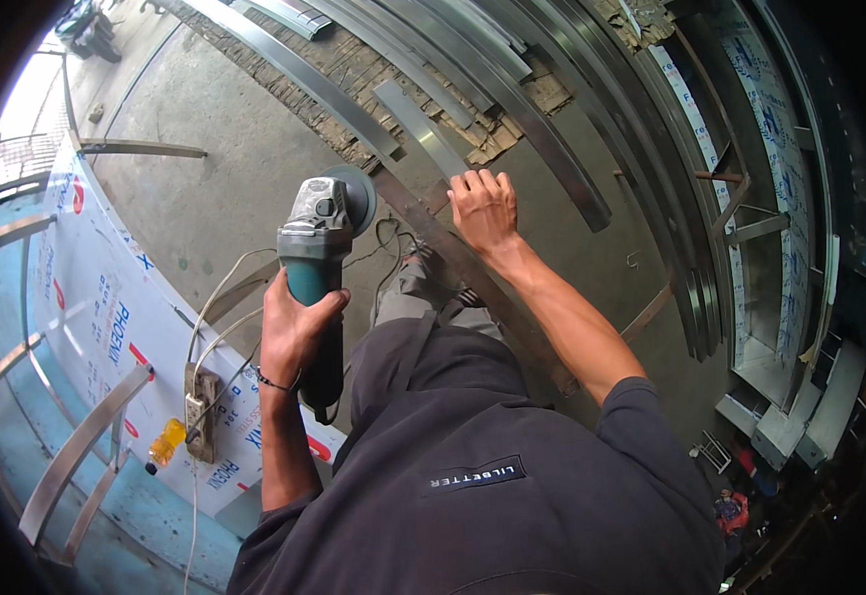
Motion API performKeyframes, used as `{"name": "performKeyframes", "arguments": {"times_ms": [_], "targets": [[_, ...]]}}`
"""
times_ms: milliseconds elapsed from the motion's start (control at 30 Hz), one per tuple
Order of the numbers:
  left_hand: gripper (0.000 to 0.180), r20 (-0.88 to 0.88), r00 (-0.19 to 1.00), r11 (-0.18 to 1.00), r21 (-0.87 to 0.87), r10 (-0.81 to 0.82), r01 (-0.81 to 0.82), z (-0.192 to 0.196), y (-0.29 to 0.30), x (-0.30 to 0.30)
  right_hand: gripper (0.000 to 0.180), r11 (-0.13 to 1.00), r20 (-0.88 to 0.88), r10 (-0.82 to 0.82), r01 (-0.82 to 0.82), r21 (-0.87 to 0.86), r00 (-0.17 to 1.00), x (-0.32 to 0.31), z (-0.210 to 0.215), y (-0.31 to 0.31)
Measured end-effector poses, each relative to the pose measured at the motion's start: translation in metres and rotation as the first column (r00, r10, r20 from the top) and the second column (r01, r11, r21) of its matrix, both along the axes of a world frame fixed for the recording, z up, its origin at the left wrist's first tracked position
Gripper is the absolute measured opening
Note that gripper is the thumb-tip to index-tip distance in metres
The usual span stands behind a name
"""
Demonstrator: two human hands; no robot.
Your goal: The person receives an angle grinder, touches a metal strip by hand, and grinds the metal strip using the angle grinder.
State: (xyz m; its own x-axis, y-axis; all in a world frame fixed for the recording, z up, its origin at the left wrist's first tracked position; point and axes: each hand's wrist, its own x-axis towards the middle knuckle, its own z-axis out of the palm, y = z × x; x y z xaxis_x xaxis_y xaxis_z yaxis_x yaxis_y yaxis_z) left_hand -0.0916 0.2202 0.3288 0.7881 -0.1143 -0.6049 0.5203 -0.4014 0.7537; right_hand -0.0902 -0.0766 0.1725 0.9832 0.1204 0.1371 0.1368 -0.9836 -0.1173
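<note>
My left hand (296, 332) is wrapped round the teal and black body of an angle grinder (316, 226). The grinder points away from me, its head up and its round disc (360, 201) on the right side. Whether the disc is turning, I cannot tell. The fingers of my right hand (487, 213) are curled over the near end of a short flat metal bar (415, 124). That bar slants away to the far left, over a worn wooden board (368, 74). The disc is apart from the bar.
Long metal profiles (512, 99) lie across the board and to the right. A steel beam (472, 260) crosses below my right hand. At left, a film-covered sheet (115, 288) carries a power socket strip (201, 416) with cables and a yellow bottle (166, 443). Curved metal bars (81, 456) stand nearby.
</note>
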Motion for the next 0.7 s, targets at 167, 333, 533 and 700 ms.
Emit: {"name": "performKeyframes", "arguments": {"times_ms": [167,333,533,700], "targets": [[0.04,0.018,1.0,0.999,0.029,0.017,-0.018,-0.008,0.006,-0.002,0.014,0.998,0.013,0.058,-0.057,-0.032,0.998,-0.001,0.0,0.001],[0.041,-0.009,1.0,0.998,0.055,0.01,-0.009,-0.01,0.007,-0.001,0.012,0.992,-0.013,0.12,-0.121,-0.045,0.993,0.01,0.007,0.004],[0.044,0.019,1.0,0.996,0.088,0.0,-0.002,-0.016,0.004,-0.005,0.007,0.998,0.042,0.06,-0.062,0.026,0.997,0.044,0.008,0.015],[0.047,0.012,1.0,0.995,0.098,-0.009,0.008,-0.019,0.006,-0.011,0.005,0.99,0.037,0.122,-0.119,-0.078,0.992,0.057,-0.002,0.016]]}}
